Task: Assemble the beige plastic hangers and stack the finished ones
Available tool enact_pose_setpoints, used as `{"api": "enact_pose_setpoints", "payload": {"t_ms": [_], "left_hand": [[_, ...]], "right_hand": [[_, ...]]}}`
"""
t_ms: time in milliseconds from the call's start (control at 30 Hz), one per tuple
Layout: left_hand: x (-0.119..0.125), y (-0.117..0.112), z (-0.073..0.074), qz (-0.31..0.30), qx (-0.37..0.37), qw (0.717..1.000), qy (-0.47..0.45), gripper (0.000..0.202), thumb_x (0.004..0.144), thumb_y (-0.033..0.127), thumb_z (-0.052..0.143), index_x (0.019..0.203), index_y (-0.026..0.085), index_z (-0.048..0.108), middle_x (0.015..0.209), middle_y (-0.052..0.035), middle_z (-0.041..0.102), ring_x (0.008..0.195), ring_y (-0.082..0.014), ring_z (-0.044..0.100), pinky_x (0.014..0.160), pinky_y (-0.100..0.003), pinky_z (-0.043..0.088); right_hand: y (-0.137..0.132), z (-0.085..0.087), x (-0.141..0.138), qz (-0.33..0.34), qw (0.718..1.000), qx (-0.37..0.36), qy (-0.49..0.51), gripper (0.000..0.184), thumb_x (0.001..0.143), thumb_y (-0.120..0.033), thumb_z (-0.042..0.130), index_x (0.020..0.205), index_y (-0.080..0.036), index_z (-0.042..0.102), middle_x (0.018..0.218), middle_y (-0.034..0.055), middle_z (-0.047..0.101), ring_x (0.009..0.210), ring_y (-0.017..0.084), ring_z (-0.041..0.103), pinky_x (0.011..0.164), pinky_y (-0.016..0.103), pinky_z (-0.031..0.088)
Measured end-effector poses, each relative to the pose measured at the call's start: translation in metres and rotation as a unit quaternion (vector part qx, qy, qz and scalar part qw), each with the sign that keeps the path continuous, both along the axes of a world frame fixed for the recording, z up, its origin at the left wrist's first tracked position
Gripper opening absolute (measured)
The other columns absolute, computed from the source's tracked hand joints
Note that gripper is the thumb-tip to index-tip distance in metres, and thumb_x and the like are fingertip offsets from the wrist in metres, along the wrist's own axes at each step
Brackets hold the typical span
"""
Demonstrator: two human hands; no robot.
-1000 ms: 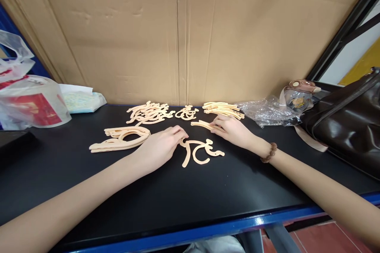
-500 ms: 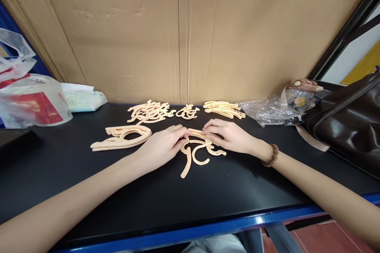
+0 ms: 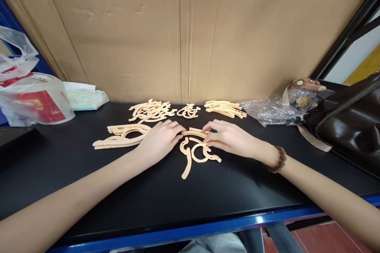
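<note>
Beige plastic pieces that look like folding-hanger parts lie on the black tabletop. My left hand (image 3: 162, 137) is closed, its fingertips pinching the left end of a slightly curved hanger bar (image 3: 194, 134). At the bar's other end, my right hand (image 3: 237, 140) is closed with thumb and fingers on it; the fingers partly hide that end. A second thin strip shows just behind the bar. Just below lie a curved hanger arm (image 3: 187, 162), a hook-shaped piece (image 3: 199, 160) and another curved arm (image 3: 214, 157). Folded hangers (image 3: 118, 142) rest left of my left hand, which covers their right end.
Loose arms (image 3: 151, 110), a small group of hooks (image 3: 189, 111) and stacked bars (image 3: 225, 108) sit along the cardboard wall (image 3: 133, 39). Crumpled clear plastic (image 3: 270, 110) and a dark bag (image 3: 350, 118) are at right. A tissue pack (image 3: 86, 99) and bagged container (image 3: 44, 99) stand left.
My left hand has drawn slightly left, showing more of the bar between the hands. The hook piece and right-hand arm now sit closer together and overlap.
</note>
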State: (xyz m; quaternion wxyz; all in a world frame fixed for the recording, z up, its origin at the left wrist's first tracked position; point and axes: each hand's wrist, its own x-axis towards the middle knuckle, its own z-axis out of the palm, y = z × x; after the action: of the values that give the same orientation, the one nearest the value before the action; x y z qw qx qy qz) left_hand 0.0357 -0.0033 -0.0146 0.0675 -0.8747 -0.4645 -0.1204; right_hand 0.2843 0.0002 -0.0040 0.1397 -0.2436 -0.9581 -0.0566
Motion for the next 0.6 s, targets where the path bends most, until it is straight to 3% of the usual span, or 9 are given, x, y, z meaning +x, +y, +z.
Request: {"api": "enact_pose_setpoints", "payload": {"t_ms": [133, 267, 400, 600], "left_hand": [[0.005, 0.000, -0.004, 0.026, 0.026, 0.999, 0.001, 0.021, 0.096, 0.028, 0.043, 0.093, 0.018, 0.061, 0.095, -0.0052, 0.065, 0.091, -0.0237, 0.058, 0.083, -0.039, 0.042], [0.006, -0.004, -0.004, 0.042, 0.027, 0.996, -0.073, 0.019, 0.095, 0.026, 0.041, 0.089, 0.018, 0.057, 0.088, -0.0034, 0.063, 0.086, -0.0217, 0.058, 0.079, -0.036, 0.042], [0.003, -0.007, 0.002, 0.069, -0.020, 0.977, -0.199, 0.014, 0.094, 0.028, 0.041, 0.091, 0.021, 0.053, 0.085, -0.0005, 0.060, 0.078, -0.0185, 0.056, 0.069, -0.031, 0.041], [0.001, -0.005, 0.004, 0.051, -0.091, 0.949, -0.299, 0.026, 0.095, 0.037, 0.033, 0.081, 0.021, 0.049, 0.075, 0.0017, 0.053, 0.072, -0.0163, 0.051, 0.067, -0.029, 0.038]], "right_hand": [[-0.001, 0.000, -0.004, -0.003, 1.000, 0.017, 0.025, 0.024, 0.098, -0.028, 0.042, 0.097, -0.018, 0.064, 0.104, 0.0075, 0.062, 0.092, 0.019, 0.056, 0.083, 0.033, 0.044], [0.001, 0.002, -0.004, -0.059, 0.988, 0.006, 0.140, 0.017, 0.097, -0.025, 0.044, 0.093, -0.018, 0.058, 0.092, 0.0057, 0.064, 0.087, 0.019, 0.057, 0.082, 0.034, 0.042], [0.008, 0.003, 0.001, -0.113, 0.953, -0.040, 0.278, 0.015, 0.097, -0.027, 0.045, 0.091, -0.019, 0.056, 0.089, 0.0042, 0.064, 0.084, 0.018, 0.059, 0.080, 0.032, 0.042], [0.019, -0.003, 0.005, -0.109, 0.892, -0.185, 0.398, 0.020, 0.095, -0.033, 0.045, 0.087, -0.019, 0.057, 0.084, 0.0028, 0.064, 0.081, 0.017, 0.059, 0.079, 0.030, 0.044]]}}
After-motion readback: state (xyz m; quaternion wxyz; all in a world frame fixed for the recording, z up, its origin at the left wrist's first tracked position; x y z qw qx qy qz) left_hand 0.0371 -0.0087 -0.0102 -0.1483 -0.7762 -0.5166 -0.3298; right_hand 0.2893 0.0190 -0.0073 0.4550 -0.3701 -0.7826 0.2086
